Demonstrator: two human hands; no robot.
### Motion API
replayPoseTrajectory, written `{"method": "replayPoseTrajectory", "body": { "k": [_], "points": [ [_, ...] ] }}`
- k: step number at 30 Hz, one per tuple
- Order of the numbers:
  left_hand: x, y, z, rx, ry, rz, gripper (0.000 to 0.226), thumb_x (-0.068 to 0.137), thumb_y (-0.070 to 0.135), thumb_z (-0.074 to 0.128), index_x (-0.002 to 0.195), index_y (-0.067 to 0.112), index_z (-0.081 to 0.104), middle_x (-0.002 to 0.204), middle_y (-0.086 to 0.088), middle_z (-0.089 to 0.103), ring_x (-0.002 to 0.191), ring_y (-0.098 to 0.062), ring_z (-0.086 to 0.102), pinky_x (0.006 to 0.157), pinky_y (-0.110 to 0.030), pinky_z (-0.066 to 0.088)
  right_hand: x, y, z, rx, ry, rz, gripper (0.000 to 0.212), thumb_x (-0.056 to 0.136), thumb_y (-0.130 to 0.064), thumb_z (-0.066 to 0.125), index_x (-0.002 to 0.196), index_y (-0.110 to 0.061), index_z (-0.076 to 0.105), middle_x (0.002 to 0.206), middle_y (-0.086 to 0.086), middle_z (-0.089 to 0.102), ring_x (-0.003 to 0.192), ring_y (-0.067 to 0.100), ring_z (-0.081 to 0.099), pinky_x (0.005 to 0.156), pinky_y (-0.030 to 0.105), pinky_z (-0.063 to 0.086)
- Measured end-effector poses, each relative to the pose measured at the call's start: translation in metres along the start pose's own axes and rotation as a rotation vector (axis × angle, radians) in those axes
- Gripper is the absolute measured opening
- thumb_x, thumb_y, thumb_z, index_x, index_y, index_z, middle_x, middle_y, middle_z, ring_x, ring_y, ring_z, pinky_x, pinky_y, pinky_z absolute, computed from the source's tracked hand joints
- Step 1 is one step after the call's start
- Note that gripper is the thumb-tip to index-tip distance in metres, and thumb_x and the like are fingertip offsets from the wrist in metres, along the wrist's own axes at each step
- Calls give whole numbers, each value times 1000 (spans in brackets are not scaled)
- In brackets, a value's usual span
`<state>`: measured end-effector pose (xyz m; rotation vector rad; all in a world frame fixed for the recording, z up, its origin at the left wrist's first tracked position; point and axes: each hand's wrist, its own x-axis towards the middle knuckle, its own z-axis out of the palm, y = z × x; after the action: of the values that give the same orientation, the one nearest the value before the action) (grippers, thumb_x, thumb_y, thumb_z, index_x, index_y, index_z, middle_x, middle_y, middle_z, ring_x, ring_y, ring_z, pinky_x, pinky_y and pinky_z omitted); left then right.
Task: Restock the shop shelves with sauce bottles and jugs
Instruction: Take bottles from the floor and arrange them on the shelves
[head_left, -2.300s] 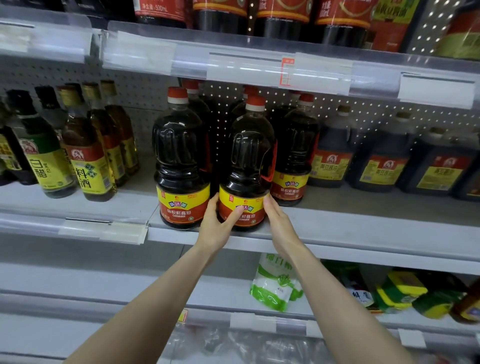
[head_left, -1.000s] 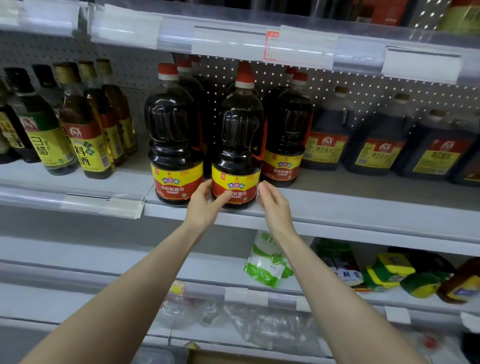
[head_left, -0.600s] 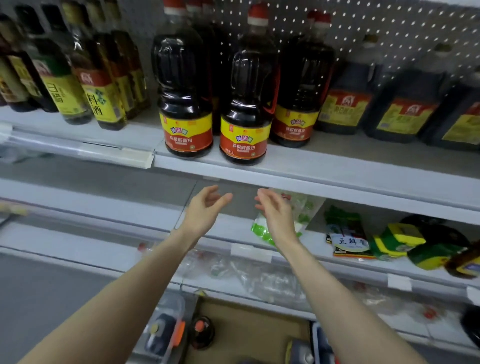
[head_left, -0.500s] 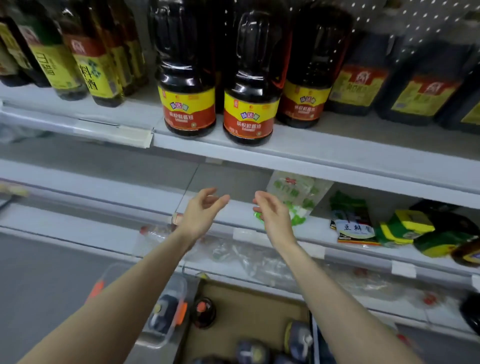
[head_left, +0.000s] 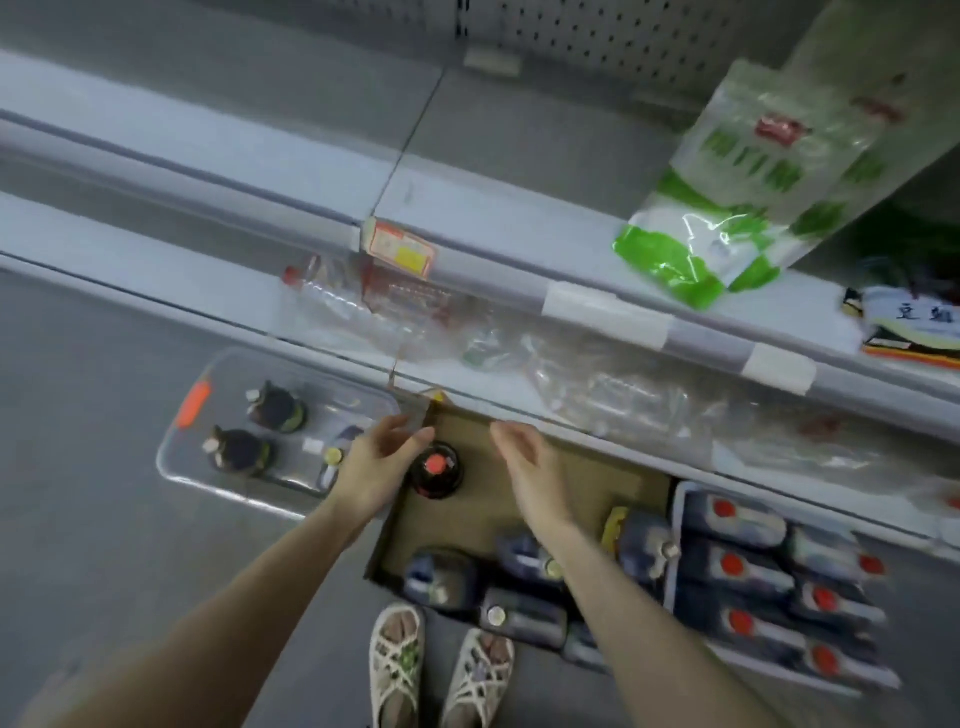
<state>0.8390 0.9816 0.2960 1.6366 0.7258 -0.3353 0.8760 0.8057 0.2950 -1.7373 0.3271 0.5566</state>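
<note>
both hands are empty right now, fingers loose and spread. left hand hovers just beside the dark round sauce bottle with the red cap, which stands upright in the far left corner of the brown cardboard box on the floor. right hand hangs over the box's bare middle. i'd cup the bottle low on both sides, not by the cap, and lift straight up so it clears the box wall.
</note>
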Motion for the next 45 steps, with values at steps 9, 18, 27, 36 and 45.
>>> {"method": "replayPoseTrajectory", "body": {
  "k": [9, 18, 27, 36, 45],
  "points": [
    [63, -143, 1, 93, 8, -168, 40, 91, 29, 62, 126, 11, 55, 98, 3, 62, 81, 3, 55, 60, -3, 42, 56, 153, 74, -54, 2, 262, 37, 90, -39, 64, 116, -12, 62, 109, 2, 68, 105, 16, 62, 97, 32, 47],
    [116, -234, 8, 75, -24, -190, 36, 93, 33, 56, 126, 19, 53, 99, 13, 60, 86, 2, 57, 61, -9, 44, 116, 231, 127, 15, 90, 334, 52, 93, -36, 58, 139, -15, 44, 114, -17, 51, 115, 5, 46, 77, -5, 26],
    [137, -251, 18, 43, -73, -192, 23, 91, 35, 57, 112, 26, 55, 102, 11, 63, 89, 2, 60, 61, -4, 44, 144, 267, 158, 330, 287, 340, 107, 52, -79, 72, 142, -31, 42, 135, -5, 56, 122, 15, 54, 107, 47, 40],
    [125, -233, 14, 23, -102, -185, 16, 95, 25, 55, 110, 19, 54, 93, 8, 63, 67, 15, 60, 56, -3, 44, 151, 248, 121, 393, 160, 382, 65, 79, -46, 71, 135, -29, 43, 123, -7, 55, 101, 5, 56, 88, 27, 43],
    [69, -170, 29, 69, -183, -164, 57, 83, 46, 64, 130, 16, 53, 113, -1, 63, 105, -15, 61, 87, -26, 49, 83, 174, 40, 203, 115, 364, 64, 72, -36, 82, 124, -24, 46, 102, -11, 60, 90, 5, 59, 66, 19, 45]
  ]
}}
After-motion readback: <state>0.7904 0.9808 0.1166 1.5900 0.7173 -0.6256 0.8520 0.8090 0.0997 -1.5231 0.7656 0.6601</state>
